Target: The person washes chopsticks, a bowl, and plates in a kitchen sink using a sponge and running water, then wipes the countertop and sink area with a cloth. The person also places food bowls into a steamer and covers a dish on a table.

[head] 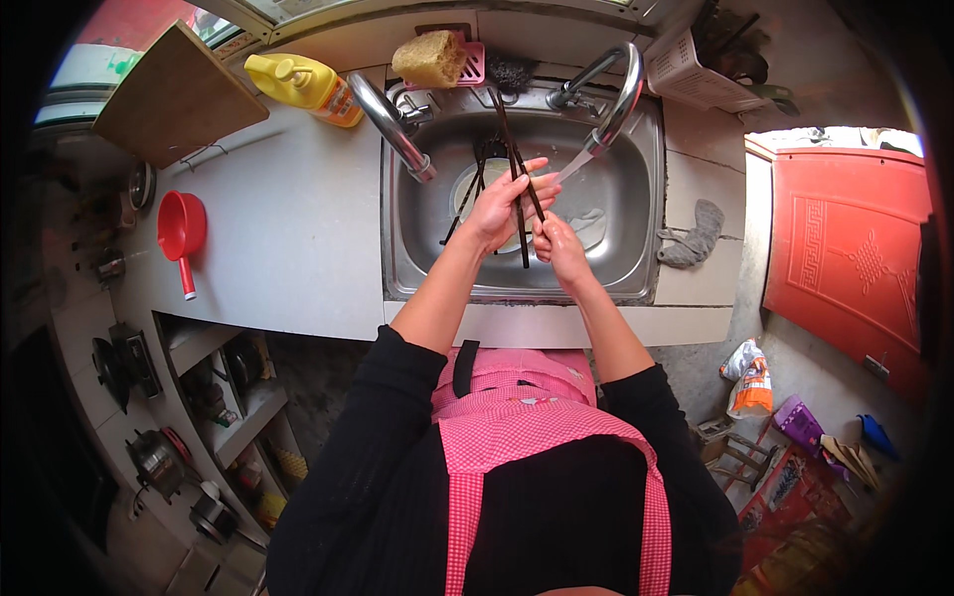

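Over the stainless steel sink (626,257), my left hand (505,205) holds dark chopsticks (514,160) across its palm, thumb on top, fingers partly spread. My right hand (557,244) is closed around the lower end of one of these sticks. Water runs from the right faucet (622,104) beside my left fingertips. More dark sticks (463,207) lean in the basin at the left, over a pale round dish that my left hand and the sticks partly hide. A pale cloth-like thing (590,227) lies in the basin at the right.
The left faucet (384,119) arches over the basin. Behind it stand a yellow pump bottle (302,86) and a loofah sponge (428,59) on a pink rack. A red dipper (181,223) lies on the left counter, a grey cloth (697,235) on the right. A white basket (693,78) holds utensils.
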### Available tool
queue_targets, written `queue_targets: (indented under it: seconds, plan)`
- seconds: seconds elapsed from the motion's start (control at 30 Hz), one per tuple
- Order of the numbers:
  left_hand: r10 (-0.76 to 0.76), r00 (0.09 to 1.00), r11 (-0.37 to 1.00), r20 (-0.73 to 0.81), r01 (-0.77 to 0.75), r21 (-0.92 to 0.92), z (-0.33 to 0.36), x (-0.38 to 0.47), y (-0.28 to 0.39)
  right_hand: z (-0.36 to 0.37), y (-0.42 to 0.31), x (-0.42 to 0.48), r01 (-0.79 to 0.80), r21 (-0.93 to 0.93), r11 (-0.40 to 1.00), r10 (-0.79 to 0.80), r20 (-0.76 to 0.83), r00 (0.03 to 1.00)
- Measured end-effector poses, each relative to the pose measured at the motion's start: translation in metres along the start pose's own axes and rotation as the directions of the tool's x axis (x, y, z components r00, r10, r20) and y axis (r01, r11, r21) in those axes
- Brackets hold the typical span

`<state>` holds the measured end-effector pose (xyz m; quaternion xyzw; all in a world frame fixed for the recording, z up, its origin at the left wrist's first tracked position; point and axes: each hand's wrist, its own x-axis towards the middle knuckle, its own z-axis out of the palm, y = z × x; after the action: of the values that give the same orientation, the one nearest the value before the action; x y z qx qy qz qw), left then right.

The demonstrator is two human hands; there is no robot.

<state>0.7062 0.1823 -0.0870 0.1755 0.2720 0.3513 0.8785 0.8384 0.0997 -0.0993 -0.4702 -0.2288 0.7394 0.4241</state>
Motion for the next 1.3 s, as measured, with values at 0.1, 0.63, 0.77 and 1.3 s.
queue_targets:
  seconds: [0.1, 0.63, 0.77, 1.3]
  plan:
    - [0.015, 1.0, 1.0, -0.025, -0.015, 0.008, 0.003, 0.0, 0.001, -0.001, 0.01, 0.001, 0.128, -0.299, 0.946, -0.162, -0.092, 0.982]
    - [-0.24, 0.945, 0.954, -0.222, 0.272, 0.129, -0.005, 0.007, -0.037, -0.012, 0.021, -0.011, 0.023, -0.776, 0.63, -0.338, -0.248, 0.908]
    - [-0.329, 0.938, 0.873, -0.109, 0.346, 0.345, -0.011, 0.001, -0.029, -0.01, -0.022, 0.038, 0.149, -0.33, 0.932, -0.244, -0.269, 0.932]
    - [0.059, 0.998, 0.508, -0.024, -0.01, 0.862, -0.046, -0.018, -0.011, 0.032, -0.075, 0.055, 0.246, 0.216, 0.945, -0.256, 0.02, 0.966]
